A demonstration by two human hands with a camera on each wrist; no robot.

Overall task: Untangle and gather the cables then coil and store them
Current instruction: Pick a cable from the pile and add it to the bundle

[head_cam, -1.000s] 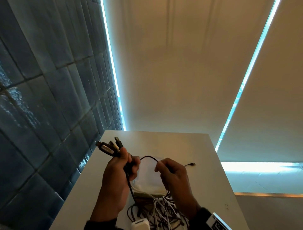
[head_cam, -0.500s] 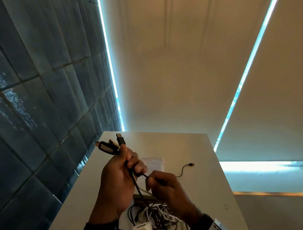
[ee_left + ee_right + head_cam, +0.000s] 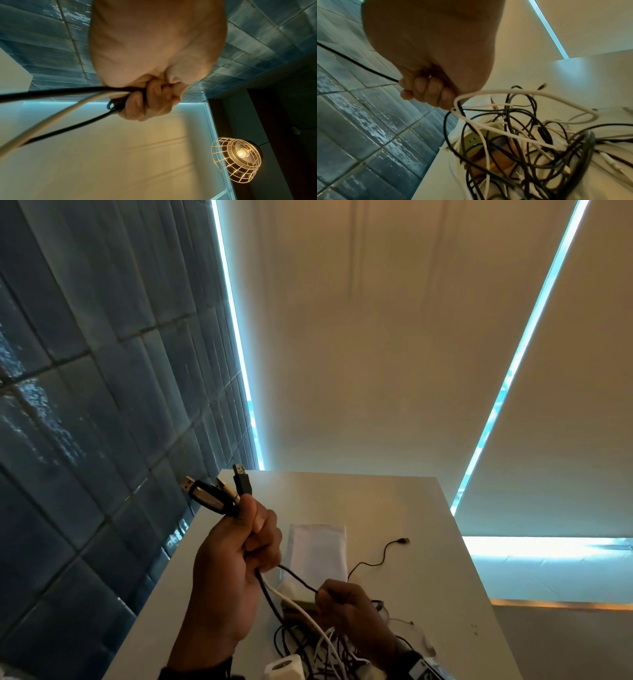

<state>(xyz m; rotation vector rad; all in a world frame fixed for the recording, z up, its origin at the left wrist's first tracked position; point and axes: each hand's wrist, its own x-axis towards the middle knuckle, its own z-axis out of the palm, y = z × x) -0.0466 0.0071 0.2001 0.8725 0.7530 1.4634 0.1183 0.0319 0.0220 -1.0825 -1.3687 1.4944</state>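
Observation:
My left hand (image 3: 236, 563) is raised over the white table (image 3: 411, 508) and grips a bundle of cable ends, their USB plugs (image 3: 219, 491) sticking up out of the fist. In the left wrist view the curled fingers (image 3: 154, 100) hold black and white cables. A thin black cable (image 3: 298, 577) runs from that fist down to my right hand (image 3: 342, 604), which grips it in a closed fist (image 3: 428, 89). Below lies a tangle of black and white cables (image 3: 530, 142). The black cable's far plug (image 3: 404, 541) rests on the table.
A white pouch (image 3: 318, 553) lies flat beyond the hands. A white charger block (image 3: 284, 669) sits at the near edge. A dark blue tiled wall (image 3: 85, 422) borders the table's left side. A wire-cage lamp (image 3: 238, 159) hangs overhead.
My right hand has slid down the thin black cable toward the tangle and away from the left hand. The left hand has stayed raised with the plugs.

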